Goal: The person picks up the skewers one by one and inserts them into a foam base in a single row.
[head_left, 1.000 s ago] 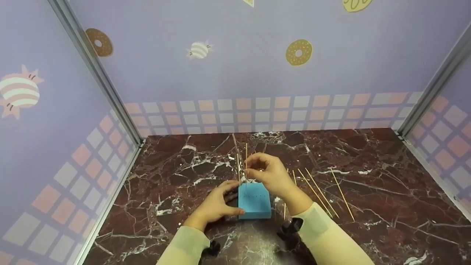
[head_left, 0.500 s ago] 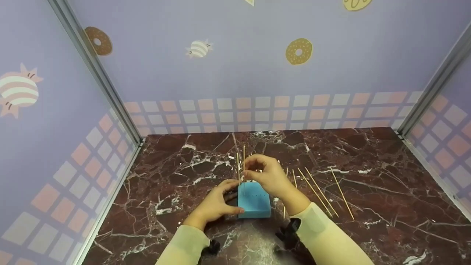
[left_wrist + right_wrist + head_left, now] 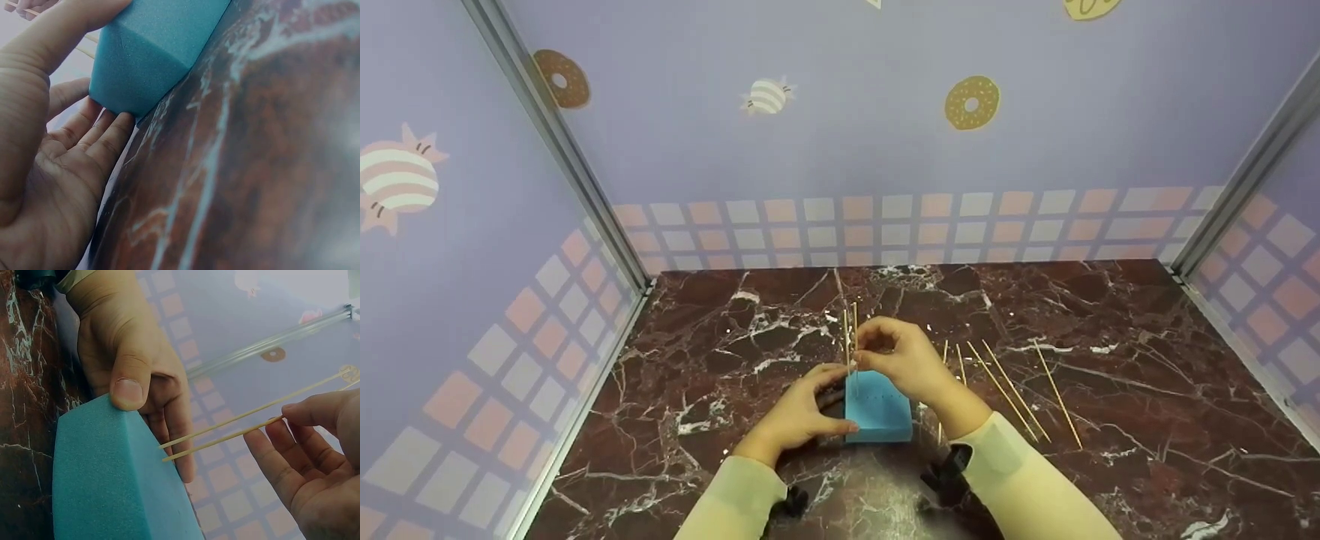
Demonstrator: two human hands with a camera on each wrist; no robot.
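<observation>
A blue foam block (image 3: 885,416) lies on the marbled table, a row of small holes across its top. My left hand (image 3: 802,416) holds its left side, the thumb (image 3: 128,388) pressed at the near edge and the fingers (image 3: 112,138) against the far side. One thin wooden stick (image 3: 236,419) stands upright in the block near the left edge. Beside it, my right hand (image 3: 911,364) pinches a second wooden stick (image 3: 219,440) between thumb and fingertips. That stick is upright, its lower end at the block's top face, close to the first.
Several loose wooden sticks lie to the right, among them a far-right stick (image 3: 1057,394) and a slanted pair. White crumbs dot the table (image 3: 1170,405) behind the block. Patterned panels (image 3: 855,150) enclose the table at the back and sides.
The right hand has shifted slightly left and down with its stick, bringing it nearer the standing one. The left hand and the block stay in place.
</observation>
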